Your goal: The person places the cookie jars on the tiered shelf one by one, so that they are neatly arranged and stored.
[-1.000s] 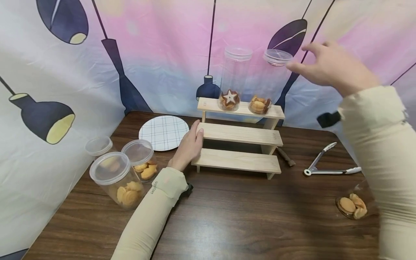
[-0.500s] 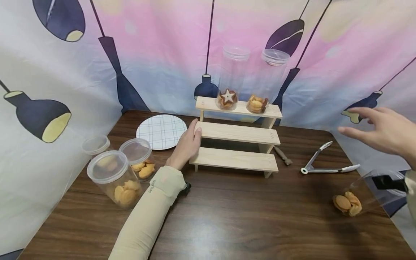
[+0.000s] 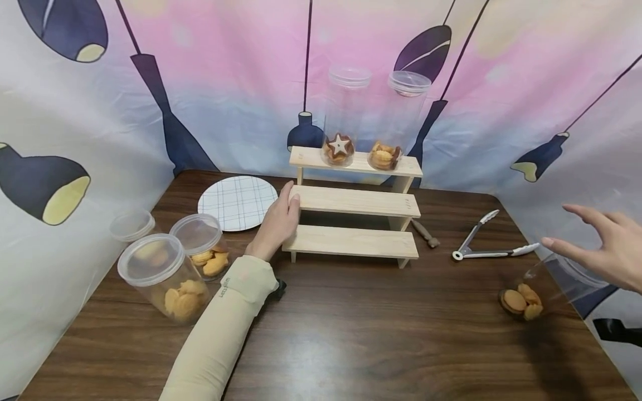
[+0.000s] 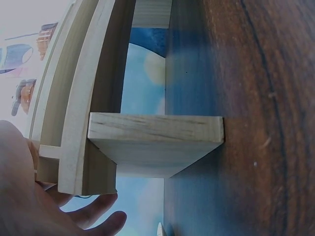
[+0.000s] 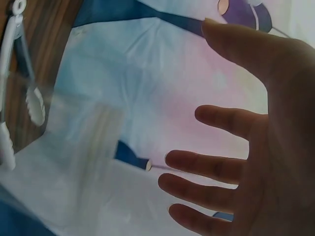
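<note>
A three-step wooden display stand (image 3: pixel 356 201) stands in the middle of the table. At its left end, my left hand (image 3: pixel 276 225) grips the middle step; the left wrist view shows the fingers (image 4: pixel 93 211) curled beneath the board (image 4: pixel 74 162). On the top step are two tall clear lidded jars, one with star-topped cookies (image 3: pixel 339 146), the other with mixed cookies (image 3: pixel 385 156). My right hand (image 3: pixel 609 245), fingers spread and holding nothing, hovers by the lid of a clear cookie jar (image 3: pixel 549 281) at the right. In the right wrist view that jar (image 5: pixel 93 162) is blurred, apart from the fingers.
Several lidded cookie jars (image 3: pixel 160 278) cluster at the left, near a checked plate (image 3: pixel 237 203). Right of the stand lie a small brown stick-like object (image 3: pixel 425 234) and spread tongs (image 3: pixel 471 242). A printed cloth (image 3: pixel 241 83) hangs behind the table.
My right hand has come away from the jar on the top step, moving right and down to the jar at the right. The left hand keeps its grip; the view has shifted slightly.
</note>
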